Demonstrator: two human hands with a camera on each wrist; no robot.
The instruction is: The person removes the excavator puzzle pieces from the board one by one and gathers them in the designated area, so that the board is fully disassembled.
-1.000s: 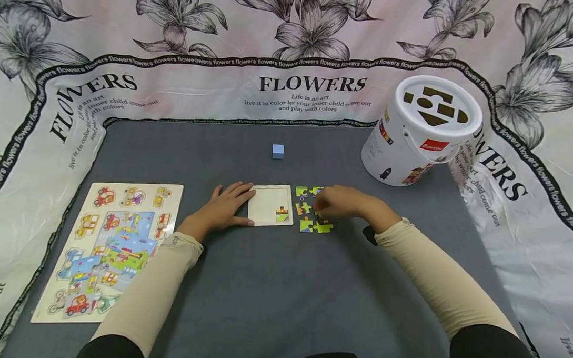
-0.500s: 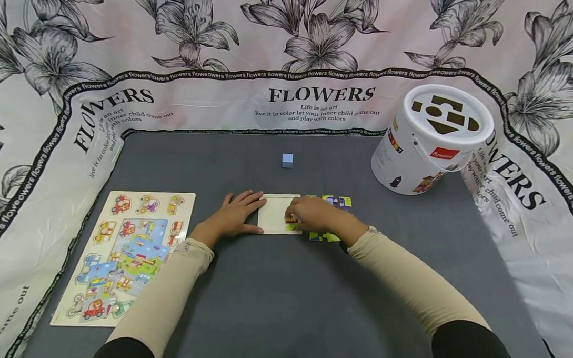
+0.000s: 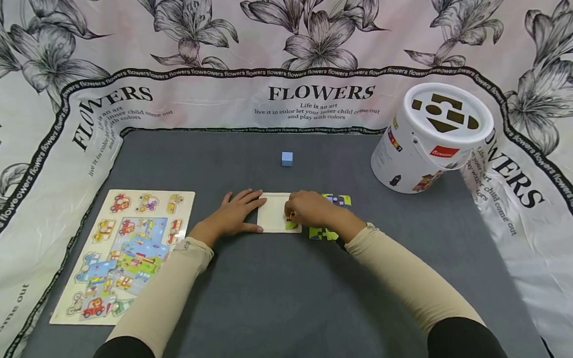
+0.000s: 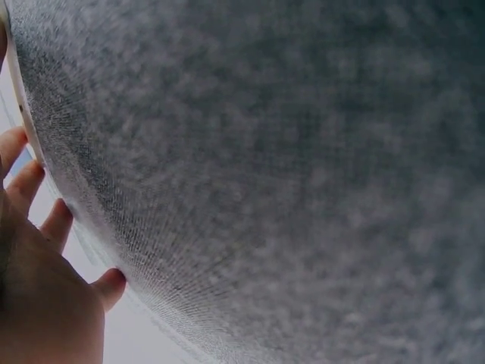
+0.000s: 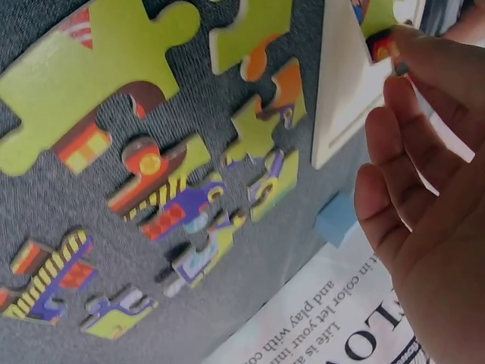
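A shallow pale wooden puzzle tray (image 3: 272, 213) lies mid-table. My left hand (image 3: 235, 214) has its fingers spread, and the fingertips touch the tray's left edge. Over the tray's right part, my right hand (image 3: 309, 209) pinches a small jigsaw piece (image 5: 400, 70), mostly hidden by the fingers. Just beside the fingertips, a green and red piece (image 5: 383, 45) sits in the tray's corner. Several loose jigsaw pieces (image 5: 178, 182), green with coloured prints, lie on the cloth to the right of the tray, partly covered by the right hand in the head view.
A larger puzzle board (image 3: 109, 236) with vehicle pictures and pieces lies on the left. A small blue cube (image 3: 287, 159) stands behind the tray. At the back right is a white bucket (image 3: 430, 142) with shaped holes in its lid. Flower-printed sheeting (image 3: 213, 102) borders the grey cloth.
My right hand has moved left from the loose pieces to the tray, where it has stayed for the last half second. The left hand keeps touching the tray. The head view has shifted slightly.
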